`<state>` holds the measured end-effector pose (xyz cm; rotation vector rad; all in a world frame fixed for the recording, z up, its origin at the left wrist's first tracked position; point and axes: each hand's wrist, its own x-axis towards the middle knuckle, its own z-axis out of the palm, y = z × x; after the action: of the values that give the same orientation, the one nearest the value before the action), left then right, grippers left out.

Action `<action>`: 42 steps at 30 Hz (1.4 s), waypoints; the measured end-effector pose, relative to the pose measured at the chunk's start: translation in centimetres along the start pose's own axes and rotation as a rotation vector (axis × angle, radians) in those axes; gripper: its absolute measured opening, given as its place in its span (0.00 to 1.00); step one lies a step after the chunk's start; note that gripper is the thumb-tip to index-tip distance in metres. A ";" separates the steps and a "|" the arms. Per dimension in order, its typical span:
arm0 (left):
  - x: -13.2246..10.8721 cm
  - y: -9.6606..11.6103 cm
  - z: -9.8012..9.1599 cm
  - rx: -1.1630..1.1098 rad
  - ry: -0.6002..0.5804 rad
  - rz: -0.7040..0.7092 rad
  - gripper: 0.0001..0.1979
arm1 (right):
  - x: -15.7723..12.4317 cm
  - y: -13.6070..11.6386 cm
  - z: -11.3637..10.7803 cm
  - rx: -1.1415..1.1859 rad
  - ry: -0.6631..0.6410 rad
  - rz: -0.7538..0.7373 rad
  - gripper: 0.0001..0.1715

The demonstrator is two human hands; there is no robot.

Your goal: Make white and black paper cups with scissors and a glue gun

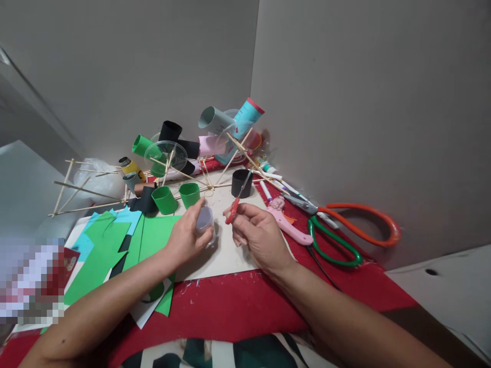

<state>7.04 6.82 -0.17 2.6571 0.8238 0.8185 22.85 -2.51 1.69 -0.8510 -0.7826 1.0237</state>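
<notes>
My left hand [186,236] is wrapped round a small pale lilac paper cylinder [204,220], holding it upright over a beige card sheet [226,250]. My right hand [258,236] is closed on small red-handled scissors [235,207], whose blades point up and away toward a black paper cup [241,183]. The two hands are close together, a little apart, above the card sheet.
Two green paper cups [164,200] stand behind my left hand. Green, blue and black paper sheets [111,245] lie left. A pink glue gun [287,225] and large orange-and-green scissors [347,232] lie right on the red cloth [238,306]. Stick-and-tube models [215,138] stand at the wall.
</notes>
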 end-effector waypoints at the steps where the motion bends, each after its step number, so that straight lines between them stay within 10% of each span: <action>1: 0.0 0.0 0.1 0.005 -0.005 -0.003 0.34 | 0.0 0.0 0.0 -0.003 -0.002 -0.001 0.11; 16: -0.7 -0.8 -0.8 -0.304 -0.014 -0.151 0.57 | 0.1 0.2 -0.4 -0.006 0.012 -0.022 0.12; 42: -0.6 -1.0 0.5 -0.381 0.117 -0.286 0.49 | -0.1 -0.5 -0.1 -0.059 0.020 -0.009 0.10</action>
<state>6.43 7.29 -1.23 2.1205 0.9403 0.9513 23.09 -2.73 2.04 -0.9064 -0.8021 0.9867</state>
